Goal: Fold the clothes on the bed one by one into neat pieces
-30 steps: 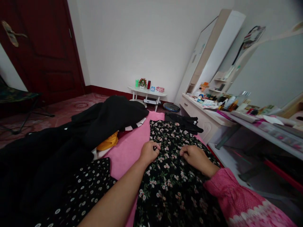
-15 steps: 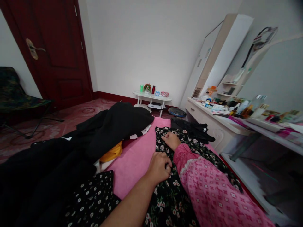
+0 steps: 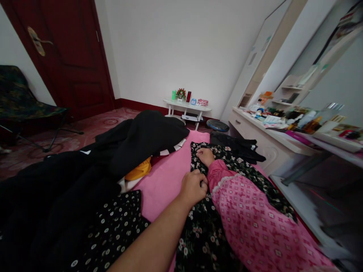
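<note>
A black garment with small pink and white flowers (image 3: 210,230) lies spread lengthwise over a pink sheet (image 3: 164,185). My left hand (image 3: 194,187) rests on the garment's left edge, its fingers curled closed on the cloth. Farther up, near the garment's far left corner, my right hand (image 3: 205,156) has its fingers bent down and pressed together on the same fabric. The fingertips of both hands are partly hidden. A pink patterned sleeve (image 3: 249,211) covers my right forearm and part of the garment.
Dark clothes (image 3: 141,147) are heaped on the left, with a yellow cloth (image 3: 138,169) and a black dotted garment (image 3: 119,223) beside them. Folded black clothing (image 3: 238,146) lies beyond the floral garment. A cluttered dressing table (image 3: 272,134) stands close on the right.
The view has tilted slightly down and turned a little left, so the room appears shifted up and right. Both hands stay on the floral garment, almost in the same places.
</note>
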A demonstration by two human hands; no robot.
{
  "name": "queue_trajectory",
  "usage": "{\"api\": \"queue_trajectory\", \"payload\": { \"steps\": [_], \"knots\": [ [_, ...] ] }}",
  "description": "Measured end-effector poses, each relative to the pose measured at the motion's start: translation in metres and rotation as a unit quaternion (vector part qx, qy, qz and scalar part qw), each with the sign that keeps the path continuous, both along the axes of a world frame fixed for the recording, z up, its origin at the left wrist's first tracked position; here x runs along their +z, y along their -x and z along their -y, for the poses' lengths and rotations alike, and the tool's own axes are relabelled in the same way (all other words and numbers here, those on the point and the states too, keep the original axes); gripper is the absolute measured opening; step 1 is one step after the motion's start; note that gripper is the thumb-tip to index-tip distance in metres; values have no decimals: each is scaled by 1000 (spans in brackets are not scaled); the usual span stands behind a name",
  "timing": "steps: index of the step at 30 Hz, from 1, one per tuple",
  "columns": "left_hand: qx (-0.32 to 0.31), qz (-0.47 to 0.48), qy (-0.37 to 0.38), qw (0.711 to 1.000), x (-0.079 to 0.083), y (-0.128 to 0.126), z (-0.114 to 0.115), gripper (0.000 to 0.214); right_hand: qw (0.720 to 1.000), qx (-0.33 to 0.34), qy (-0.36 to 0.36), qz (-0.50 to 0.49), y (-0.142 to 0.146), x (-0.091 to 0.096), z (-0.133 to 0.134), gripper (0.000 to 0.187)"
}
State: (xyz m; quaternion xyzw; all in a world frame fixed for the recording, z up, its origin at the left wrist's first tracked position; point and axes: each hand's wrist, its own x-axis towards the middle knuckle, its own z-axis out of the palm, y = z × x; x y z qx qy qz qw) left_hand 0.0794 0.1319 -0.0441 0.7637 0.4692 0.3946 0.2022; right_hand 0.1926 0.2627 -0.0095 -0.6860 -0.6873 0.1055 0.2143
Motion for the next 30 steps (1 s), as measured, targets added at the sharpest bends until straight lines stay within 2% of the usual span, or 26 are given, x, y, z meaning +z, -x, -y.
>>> {"api": "queue_trajectory", "payload": {
  "steps": [3,6,9,12,17,19,22,25,30],
  "knots": [
    [45,-1,22,999,0,3,-2,20,995,88,38,-30,-7,5,13,22],
    [78,-11,31,996,-1,5,-5,20,986,151,60,-44,-22,14,46,23],
    [84,-25,39,995,-4,6,-7,22,977,204,35,-42,-38,23,100,24],
    [80,-21,31,996,-7,6,-8,21,956,292,-4,-36,-50,27,162,27],
    [86,-41,-41,995,-5,6,1,24,928,371,25,1,-60,34,243,45],
    [41,-69,-71,994,-2,7,9,27,919,393,39,21,-61,38,264,48],
    [-107,-117,-78,984,4,13,23,33,925,377,39,32,-63,43,290,45],
    [-234,-145,-64,959,13,26,42,38,936,348,44,36,-64,43,311,32],
    [-362,-187,-69,911,40,45,89,35,948,308,55,56,-60,33,329,18]
  ]
}}
